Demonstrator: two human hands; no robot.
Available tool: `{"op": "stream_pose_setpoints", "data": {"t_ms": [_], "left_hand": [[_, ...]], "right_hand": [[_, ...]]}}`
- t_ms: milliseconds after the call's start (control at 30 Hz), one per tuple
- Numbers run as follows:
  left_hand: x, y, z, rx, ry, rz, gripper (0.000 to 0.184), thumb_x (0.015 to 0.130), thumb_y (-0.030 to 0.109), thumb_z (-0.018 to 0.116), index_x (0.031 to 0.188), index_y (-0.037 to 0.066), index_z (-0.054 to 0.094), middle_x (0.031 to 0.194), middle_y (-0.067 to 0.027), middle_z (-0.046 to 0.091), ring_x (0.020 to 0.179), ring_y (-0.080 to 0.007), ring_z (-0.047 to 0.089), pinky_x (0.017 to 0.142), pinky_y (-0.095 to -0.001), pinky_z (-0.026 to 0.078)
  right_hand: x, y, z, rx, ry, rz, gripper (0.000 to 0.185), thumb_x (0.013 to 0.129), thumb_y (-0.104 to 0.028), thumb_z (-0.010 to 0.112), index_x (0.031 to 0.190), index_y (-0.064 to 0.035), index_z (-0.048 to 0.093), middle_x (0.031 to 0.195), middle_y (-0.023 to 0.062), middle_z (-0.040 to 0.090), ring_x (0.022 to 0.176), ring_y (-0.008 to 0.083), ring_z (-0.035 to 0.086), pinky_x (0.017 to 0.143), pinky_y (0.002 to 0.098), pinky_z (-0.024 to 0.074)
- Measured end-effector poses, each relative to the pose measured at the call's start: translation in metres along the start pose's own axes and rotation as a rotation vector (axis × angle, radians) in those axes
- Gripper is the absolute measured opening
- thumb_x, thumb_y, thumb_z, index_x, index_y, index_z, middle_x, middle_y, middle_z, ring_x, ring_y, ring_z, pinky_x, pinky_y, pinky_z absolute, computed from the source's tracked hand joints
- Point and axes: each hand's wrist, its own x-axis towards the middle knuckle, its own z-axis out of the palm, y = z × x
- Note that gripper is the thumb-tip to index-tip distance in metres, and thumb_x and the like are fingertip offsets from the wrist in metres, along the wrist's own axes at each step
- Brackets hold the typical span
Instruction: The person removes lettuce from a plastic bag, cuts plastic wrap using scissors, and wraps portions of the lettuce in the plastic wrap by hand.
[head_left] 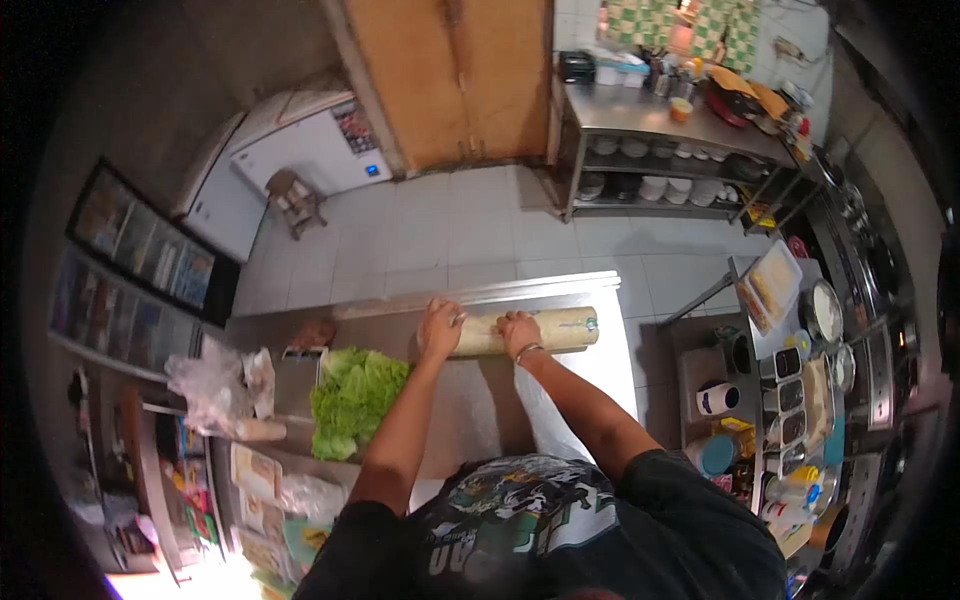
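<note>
A thick, pale yellow roll of cling film (571, 328) lies sideways on the steel table (468, 392) in front of me. My left hand (440, 328) is closed at the roll's left end. Around the middle of the roll, my right hand (518, 332) rests with its fingers curled over the top, a bracelet on its wrist. Clear film (548, 418) seems to trail from the roll toward my body. Left of my left forearm sits a heap of green lettuce leaves (358, 398). The undersides of both hands are hidden.
Plastic bags (212, 385) and flat packs (256, 472) crowd the left. Sauce containers (790, 395) and a tray (772, 285) stand on the right counter. Beyond the table are a tiled floor, a stool (295, 203), a white freezer (310, 150) and a steel shelf unit (665, 125).
</note>
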Motion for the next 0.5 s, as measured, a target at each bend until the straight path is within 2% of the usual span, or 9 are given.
{"op": "stream_pose_setpoints", "data": {"t_ms": [33,100,167,200,300,367,400,467,500], "left_hand": [[-0.002,-0.003,0.001,0.004,0.001,-0.008,0.019,0.081,0.019,0.072,0.097,0.012,0.066,0.106,-0.0135,0.059,0.106,-0.0349,0.056,0.09,-0.0444,0.046],[-0.004,-0.025,0.009,0.026,-0.005,0.031,0.016,0.083,0.019,0.07,0.097,0.011,0.065,0.105,-0.0124,0.06,0.103,-0.0349,0.058,0.086,-0.0443,0.047],[-0.009,-0.002,0.003,-0.066,0.032,-0.078,0.014,0.085,0.017,0.068,0.096,0.01,0.063,0.101,-0.0128,0.062,0.098,-0.0362,0.06,0.082,-0.0443,0.048],[-0.009,-0.001,0.009,-0.074,-0.003,-0.055,0.014,0.085,0.017,0.068,0.096,0.01,0.063,0.101,-0.0128,0.062,0.098,-0.0362,0.06,0.082,-0.0443,0.048],[0.007,-0.008,0.023,-0.069,0.094,-0.05,0.014,0.086,0.016,0.067,0.096,0.008,0.061,0.097,-0.0139,0.063,0.094,-0.0358,0.061,0.08,-0.0432,0.047],[0.016,-0.018,0.031,-0.258,0.065,-0.214,0.015,0.086,0.015,0.067,0.097,0.007,0.061,0.095,-0.014,0.063,0.09,-0.0344,0.061,0.079,-0.042,0.047],[0.017,-0.026,0.033,-0.242,0.054,-0.223,0.015,0.086,0.015,0.067,0.097,0.007,0.061,0.095,-0.014,0.063,0.09,-0.0344,0.061,0.079,-0.042,0.047],[0.025,-0.035,0.037,-0.238,0.171,-0.053,0.015,0.085,0.014,0.068,0.096,0.007,0.061,0.094,-0.0137,0.063,0.087,-0.0322,0.061,0.078,-0.0414,0.047],[0.025,-0.039,0.036,-0.227,0.171,-0.06,0.015,0.085,0.014,0.068,0.096,0.007,0.061,0.094,-0.0137,0.063,0.087,-0.0322,0.061,0.078,-0.0414,0.047]], "right_hand": [[0.008,-0.001,-0.003,-0.004,0.018,0.029,0.02,0.085,-0.026,0.063,0.101,-0.0138,0.064,0.102,0.0118,0.064,0.098,0.0305,0.061,0.086,0.0435,0.0485],[0.017,0.003,-0.012,0.168,-0.065,0.109,0.015,0.09,-0.02,0.053,0.098,-0.0088,0.061,0.1,0.0132,0.065,0.1,0.032,0.06,0.088,0.0445,0.0481],[0.029,0.013,-0.013,0.231,0.029,0.211,0.017,0.09,-0.02,0.052,0.098,-0.0067,0.059,0.101,0.0155,0.065,0.102,0.0328,0.06,0.089,0.0449,0.0482],[0.025,0.013,-0.018,0.23,0.036,0.253,0.017,0.09,-0.02,0.052,0.098,-0.0067,0.059,0.101,0.0155,0.065,0.102,0.0328,0.06,0.089,0.0449,0.0482],[0.016,0.014,-0.033,0.186,-0.107,0.309,0.02,0.09,-0.018,0.052,0.105,-0.008,0.059,0.107,0.0175,0.063,0.103,0.0333,0.059,0.087,0.0434,0.0501],[-0.002,0.018,-0.01,0.013,-0.002,0.153,0.024,0.089,-0.02,0.055,0.109,-0.0085,0.06,0.111,0.0178,0.06,0.102,0.0341,0.059,0.086,0.0418,0.0516],[-0.009,0.017,-0.008,0.03,-0.013,0.156,0.024,0.089,-0.02,0.055,0.109,-0.0085,0.06,0.111,0.0178,0.06,0.102,0.0341,0.059,0.086,0.0418,0.0516],[-0.011,0.032,-0.015,0.01,-0.05,0.219,0.028,0.091,-0.022,0.054,0.114,-0.0066,0.06,0.114,0.0158,0.058,0.101,0.0348,0.059,0.087,0.0422,0.0517],[-0.015,0.039,-0.016,0.021,-0.056,0.213,0.028,0.091,-0.022,0.054,0.114,-0.0066,0.06,0.114,0.0158,0.058,0.101,0.0348,0.059,0.087,0.0422,0.0517]]}}
